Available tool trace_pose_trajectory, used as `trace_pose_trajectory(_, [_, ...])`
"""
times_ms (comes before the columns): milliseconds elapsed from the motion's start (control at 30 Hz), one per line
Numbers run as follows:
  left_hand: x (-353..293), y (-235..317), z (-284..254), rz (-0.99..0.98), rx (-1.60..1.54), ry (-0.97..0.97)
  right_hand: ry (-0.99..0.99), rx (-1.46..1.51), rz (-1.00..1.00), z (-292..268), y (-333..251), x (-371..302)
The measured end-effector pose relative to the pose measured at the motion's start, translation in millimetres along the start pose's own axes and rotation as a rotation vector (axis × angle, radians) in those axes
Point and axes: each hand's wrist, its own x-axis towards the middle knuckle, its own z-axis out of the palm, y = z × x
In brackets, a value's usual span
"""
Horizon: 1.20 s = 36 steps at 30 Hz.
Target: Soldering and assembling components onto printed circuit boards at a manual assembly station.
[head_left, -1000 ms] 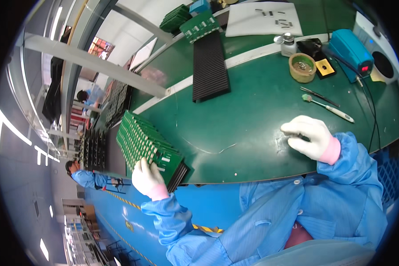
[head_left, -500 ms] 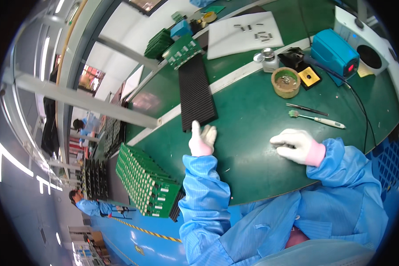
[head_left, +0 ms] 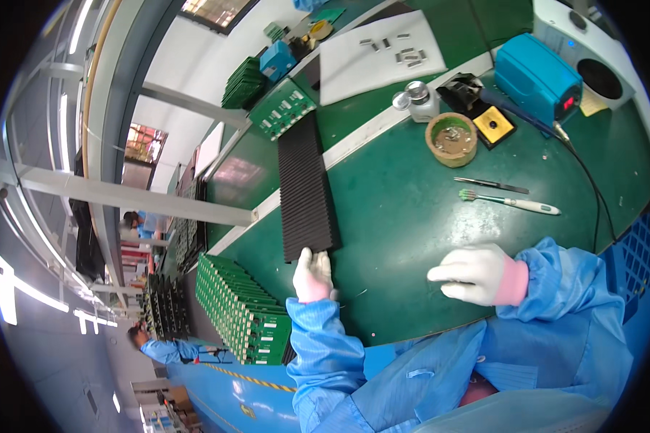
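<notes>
At the near end of a long black slotted rack (head_left: 307, 191), my left hand (head_left: 313, 276) in a white glove has its fingers closed around the rack's edge. A green circuit board (head_left: 283, 108) stands at the far end of the rack. My right hand (head_left: 477, 274), also gloved, hovers over or rests on the green table; its fingers point left, slightly bent, with nothing visible in them. Beyond the right hand lie a toothbrush (head_left: 509, 202) with a white handle and a pair of dark tweezers (head_left: 491, 185).
Many upright green boards (head_left: 245, 317) fill a rack at the left. A round tin (head_left: 451, 141), a metal-capped bottle (head_left: 421, 103), a yellow sponge (head_left: 494, 127) and a teal soldering station (head_left: 538, 79) stand at the back right. Small metal parts lie on a white foam sheet (head_left: 379, 61).
My left hand has drawn the black rack nearer along the table. My right hand has shifted slightly nearer, its fingers closer together. The view has tilted a little.
</notes>
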Motion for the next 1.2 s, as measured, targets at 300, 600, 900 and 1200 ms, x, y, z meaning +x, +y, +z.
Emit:
trace_pose_trajectory(300, [-65, 6, -43, -0.025, 0.155, 0.243, -0.101, -0.077, -0.079, -16, -18, 3])
trace_pose_trajectory(600, [-56, 54, 56, 0.238, 1.407, -0.098, -0.167, -0.059, -0.03, -21, -14, 11])
trace_pose_trajectory(900, [198, 130, 193, 1.011, 1.945, 0.134, -0.161, -0.099, 0.022, -19, -4, 15])
trace_pose_trajectory(1200, [240, 161, 249, 0.727, 2.355, -0.124, -0.224, -0.101, 0.125, -21, 7, 18])
